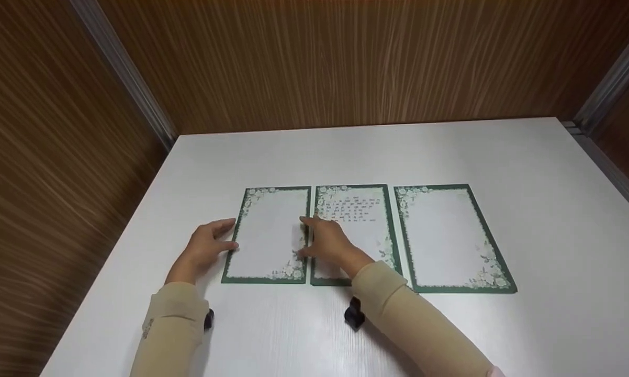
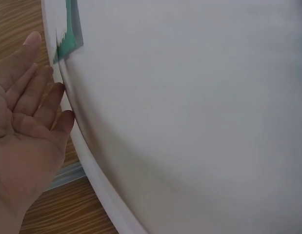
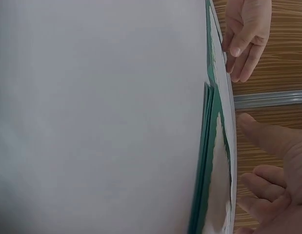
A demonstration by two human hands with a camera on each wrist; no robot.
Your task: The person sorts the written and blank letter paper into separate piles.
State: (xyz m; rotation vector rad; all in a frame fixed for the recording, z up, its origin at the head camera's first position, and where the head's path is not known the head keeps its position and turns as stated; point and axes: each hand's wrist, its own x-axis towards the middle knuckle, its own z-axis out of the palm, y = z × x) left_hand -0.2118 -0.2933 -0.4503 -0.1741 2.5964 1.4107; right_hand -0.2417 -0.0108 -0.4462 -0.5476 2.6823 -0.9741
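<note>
Three green-bordered floral sheets lie side by side: a left sheet [image 1: 267,235], a middle sheet [image 1: 352,210] with lines of writing, and a right sheet [image 1: 442,235]. At the left sheet's left edge is my left hand [image 1: 204,244], thumb and fingers spread with the tips right at the border. My right hand [image 1: 331,241] reaches across the middle sheet, its fingertips over the left sheet's right border, covering part of both. The left wrist view shows the left hand [image 2: 31,117] with extended fingers beside a green border corner [image 2: 68,45]. Layered green edges [image 3: 202,161] show in the right wrist view.
The sheets lie on a white table [image 1: 272,324]. A wood-grain panel [image 1: 346,63] rises behind it, with another panel [image 1: 47,183] along the left. Small black objects, one of them a black piece [image 1: 354,315], sit beside the sleeved forearms.
</note>
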